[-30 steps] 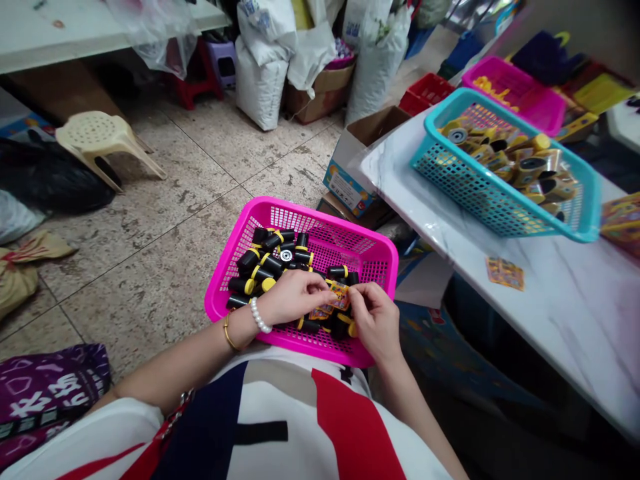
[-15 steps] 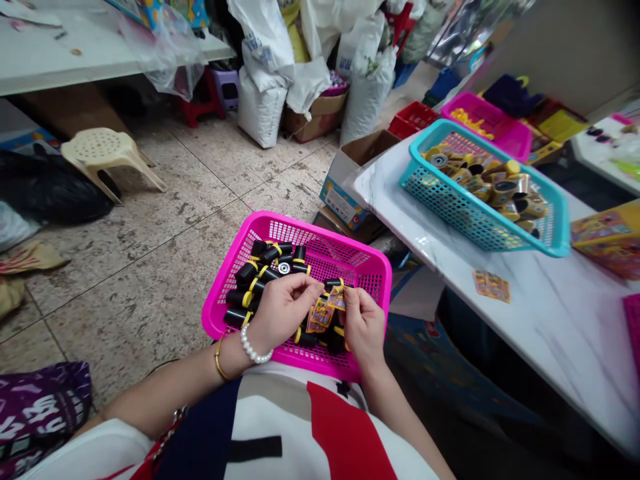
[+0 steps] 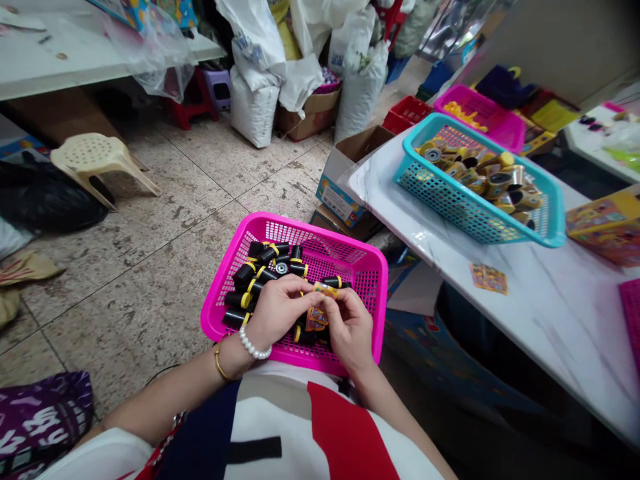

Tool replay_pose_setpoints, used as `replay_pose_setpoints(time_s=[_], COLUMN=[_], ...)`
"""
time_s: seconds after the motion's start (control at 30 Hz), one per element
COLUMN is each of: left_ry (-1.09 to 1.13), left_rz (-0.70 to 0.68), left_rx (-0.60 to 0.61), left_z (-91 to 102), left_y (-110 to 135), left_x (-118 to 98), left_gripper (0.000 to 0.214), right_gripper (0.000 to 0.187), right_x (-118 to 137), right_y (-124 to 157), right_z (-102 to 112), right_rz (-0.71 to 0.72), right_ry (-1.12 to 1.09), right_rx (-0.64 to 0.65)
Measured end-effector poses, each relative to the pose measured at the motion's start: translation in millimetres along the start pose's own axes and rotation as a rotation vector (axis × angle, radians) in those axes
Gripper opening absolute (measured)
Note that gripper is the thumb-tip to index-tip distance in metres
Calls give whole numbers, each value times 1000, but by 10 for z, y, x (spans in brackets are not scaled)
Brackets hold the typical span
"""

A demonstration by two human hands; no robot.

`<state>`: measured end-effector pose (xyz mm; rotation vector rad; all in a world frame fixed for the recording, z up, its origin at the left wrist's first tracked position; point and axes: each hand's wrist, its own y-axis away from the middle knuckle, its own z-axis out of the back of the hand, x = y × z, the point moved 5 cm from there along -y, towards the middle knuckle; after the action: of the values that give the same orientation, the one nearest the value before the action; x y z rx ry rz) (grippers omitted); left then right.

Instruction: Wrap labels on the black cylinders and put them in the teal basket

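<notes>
A pink mesh basket (image 3: 373, 320) rests against my lap, holding several black cylinders (image 3: 245, 274) with yellow end rings. Above it, my left hand (image 3: 280, 308) and my right hand (image 3: 351, 328) meet with fingers pinched together. Between their fingertips is a small yellow printed sticker (image 3: 326, 289); whether a cylinder lies beneath it I cannot tell. Just below the fingers, an orange printed sticker sheet (image 3: 317, 319) lies over the cylinders, partly covered by my right hand.
To the right, a white marbled table (image 3: 430, 247) bears a turquoise basket (image 3: 475, 220) of yellow-wrapped cylinders and another sticker sheet (image 3: 489, 278). An open carton (image 3: 340, 190) stands by its corner. A cream stool (image 3: 95, 157) and white sacks (image 3: 255, 110) occupy the floor beyond.
The sticker at my right fingertips has moved left and now lies between both hands. My right hand has come closer to my left. The view has shifted slightly.
</notes>
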<state>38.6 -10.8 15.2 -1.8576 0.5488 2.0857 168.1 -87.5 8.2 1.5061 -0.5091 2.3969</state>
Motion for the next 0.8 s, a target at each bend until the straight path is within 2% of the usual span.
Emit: replay_pose_setpoints(time_s=[0.1,0.2,0.33,0.47,0.63,0.73,0.8], left_ry=[-17,-110,-103,39,210,317,385], left_rz=[5,-20,-17,102,306,344,383], left_rx=[-16,-43,-20,24,89,84,60], left_z=[30,70,131,180,155,151,161], left_y=[-29,-46,-92,-131,-124,-144,-164], left_x=[34,11,-45,-24,135,212,260], left_gripper=[11,17,18,17,22,22,23], right_gripper=[11,12,10,11,17,24,21], right_x=[15,90,205,259,168,48,-9], right_y=[-14,-86,-213,-270,-291,-435,-585], right_z=[7,49,45,-8,-81,-8,97], right_rz=[6,91,212,253,157,92,132], right_ry=[14,109,153,183,161,132,247], right_rx=[-13,-11,89,115,136,208,265])
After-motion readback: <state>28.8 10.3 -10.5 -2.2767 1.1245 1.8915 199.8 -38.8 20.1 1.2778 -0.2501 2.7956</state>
